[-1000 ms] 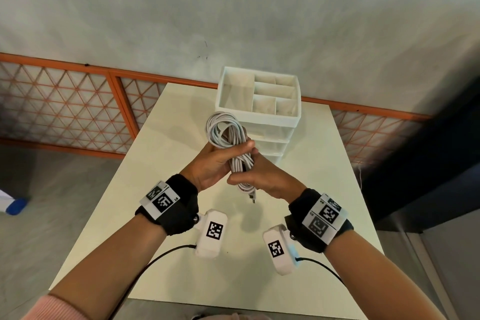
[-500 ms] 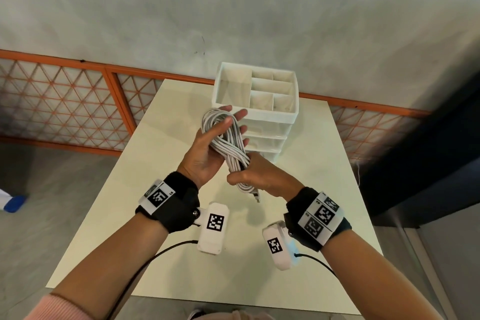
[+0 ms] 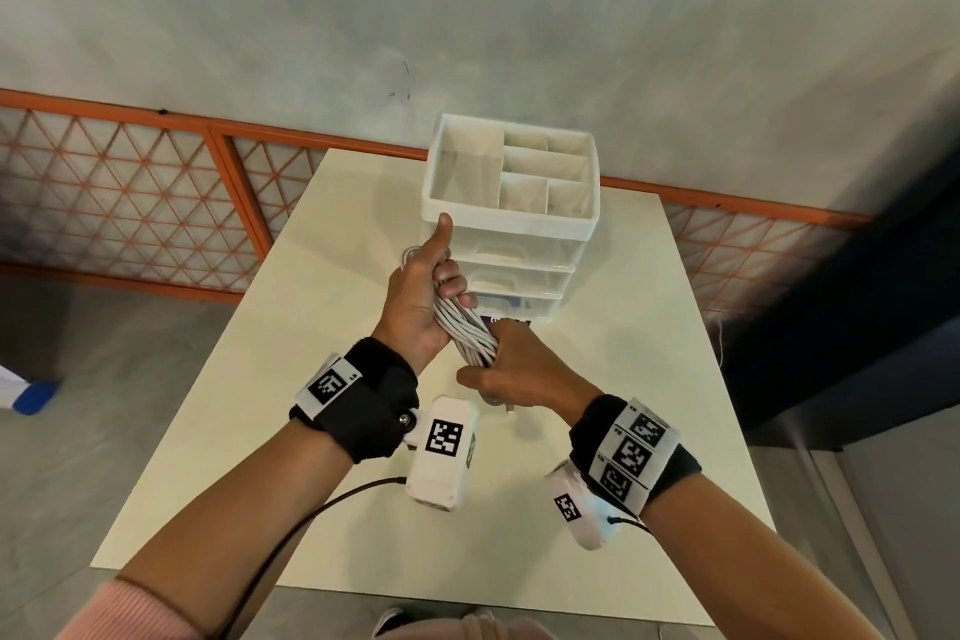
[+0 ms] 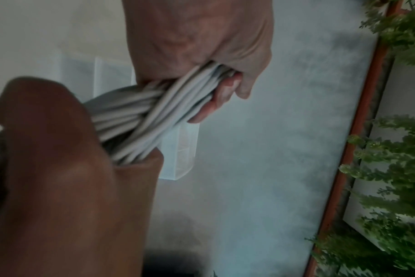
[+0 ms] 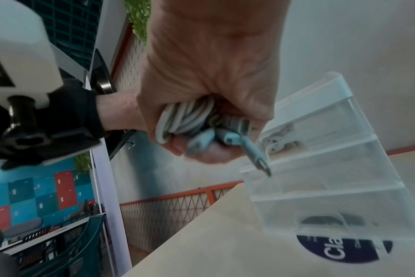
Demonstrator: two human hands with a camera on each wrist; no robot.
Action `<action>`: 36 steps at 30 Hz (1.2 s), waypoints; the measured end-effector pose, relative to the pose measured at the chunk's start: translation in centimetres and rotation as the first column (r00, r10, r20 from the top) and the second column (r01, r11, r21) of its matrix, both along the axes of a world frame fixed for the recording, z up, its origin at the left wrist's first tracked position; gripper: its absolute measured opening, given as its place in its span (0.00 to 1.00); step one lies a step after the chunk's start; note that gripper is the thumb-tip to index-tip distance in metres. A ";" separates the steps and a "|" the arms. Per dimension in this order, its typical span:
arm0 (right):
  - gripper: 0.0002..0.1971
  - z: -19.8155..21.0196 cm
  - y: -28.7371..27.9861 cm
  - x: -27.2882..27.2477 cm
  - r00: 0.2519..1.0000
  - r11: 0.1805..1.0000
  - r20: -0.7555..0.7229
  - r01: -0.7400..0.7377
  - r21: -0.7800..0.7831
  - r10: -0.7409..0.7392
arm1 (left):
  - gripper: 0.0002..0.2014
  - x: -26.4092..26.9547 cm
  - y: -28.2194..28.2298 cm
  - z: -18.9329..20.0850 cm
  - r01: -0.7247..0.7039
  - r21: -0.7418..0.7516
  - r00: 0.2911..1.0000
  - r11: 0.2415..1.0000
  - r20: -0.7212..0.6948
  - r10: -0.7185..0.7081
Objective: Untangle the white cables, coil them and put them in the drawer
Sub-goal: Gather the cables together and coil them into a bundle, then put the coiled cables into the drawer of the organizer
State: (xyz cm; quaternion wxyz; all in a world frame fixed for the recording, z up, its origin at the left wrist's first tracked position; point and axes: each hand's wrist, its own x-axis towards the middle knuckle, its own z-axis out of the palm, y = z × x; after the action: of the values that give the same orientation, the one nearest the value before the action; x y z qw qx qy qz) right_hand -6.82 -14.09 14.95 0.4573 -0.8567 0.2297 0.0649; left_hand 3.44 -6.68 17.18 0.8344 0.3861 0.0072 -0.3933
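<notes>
A bundle of coiled white cable (image 3: 467, 338) is held above the table between both hands, its strands twisted. My left hand (image 3: 423, 291) grips the upper end in a fist, thumb pointing up by the rim of the white drawer unit (image 3: 511, 218). My right hand (image 3: 511, 369) grips the lower end. In the left wrist view the left hand (image 4: 194, 46) curls round the cable (image 4: 140, 116), with the right hand (image 4: 59, 168) below. In the right wrist view the right hand (image 5: 209, 75) clasps the cable (image 5: 185, 118), and a plug (image 5: 254, 151) sticks out. The drawers look shut.
The drawer unit (image 5: 332, 168) stands at the back of the cream table (image 3: 322, 379), with an open divided tray on top and a dark item in its bottom drawer. Behind are an orange lattice fence (image 3: 130, 203) and a grey wall. A blue-and-white object (image 3: 26, 392) lies on the floor at left.
My left hand slid up from the middle of the bundle, spread its fingers through the top loop, then closed into a fist there with the thumb up. The right hand kept hold of the lower end.
</notes>
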 end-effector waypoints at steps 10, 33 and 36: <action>0.14 -1.2 -1.3 0.0 0.978 0.994 0.197 0.081 -0.071 -0.065 | 0.16 -0.1 -1.2 -1.1 -0.035 0.040 0.996 0.999 0.087 0.032; 0.16 -6.6 -7.1 -1.7 0.998 0.995 0.055 0.035 0.089 -0.040 | 0.20 0.7 -6.3 -8.3 0.384 0.142 0.923 0.912 -0.060 -0.379; 0.19 -8.2 -8.4 -1.9 0.998 0.993 -0.027 0.052 0.108 -0.049 | 0.17 0.9 -7.4 -10.1 0.380 0.204 0.925 0.902 -0.076 -0.372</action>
State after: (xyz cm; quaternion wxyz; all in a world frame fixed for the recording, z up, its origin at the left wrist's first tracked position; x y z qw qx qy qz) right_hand -8.69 -22.50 6.74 0.5019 -0.8236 0.2531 0.0762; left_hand 4.38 -14.08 7.09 0.6958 0.4613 -0.0101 -0.5504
